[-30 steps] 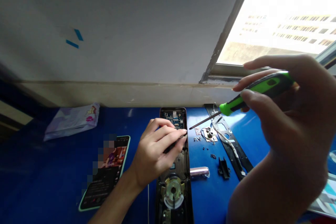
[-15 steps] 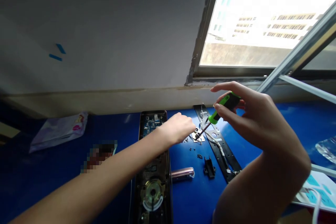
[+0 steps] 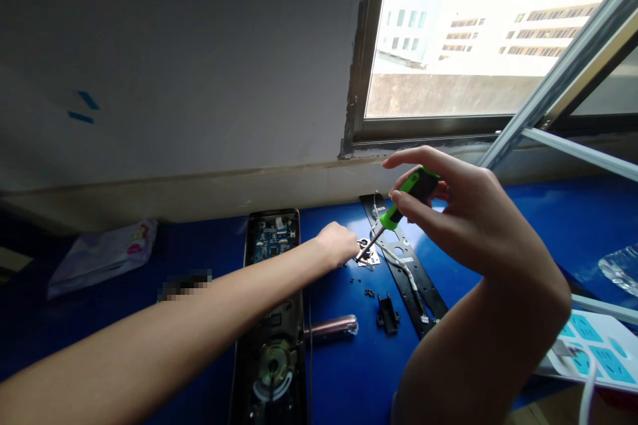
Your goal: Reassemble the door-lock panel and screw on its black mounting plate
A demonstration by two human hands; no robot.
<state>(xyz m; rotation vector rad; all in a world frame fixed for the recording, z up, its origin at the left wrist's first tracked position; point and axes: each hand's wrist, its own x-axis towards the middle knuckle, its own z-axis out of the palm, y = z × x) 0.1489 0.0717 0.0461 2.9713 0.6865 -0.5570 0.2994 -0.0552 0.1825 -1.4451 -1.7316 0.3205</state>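
Since a second ago, the left hand [image 3: 337,244] has left the casing [image 3: 273,320] and the screwdriver [image 3: 409,187] has come to the module [image 3: 369,256] on the desk [image 3: 343,375]. The right hand [image 3: 461,212] has its grip closed round the handle (index finger lifted); the left's grip is curled, contents hidden. Screws [image 3: 369,293] lie nearer, a black strip [image 3: 425,293] rightward.

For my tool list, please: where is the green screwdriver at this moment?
In the head view, right of centre below the window, the green screwdriver is held in the right hand, its tip near the left hand.
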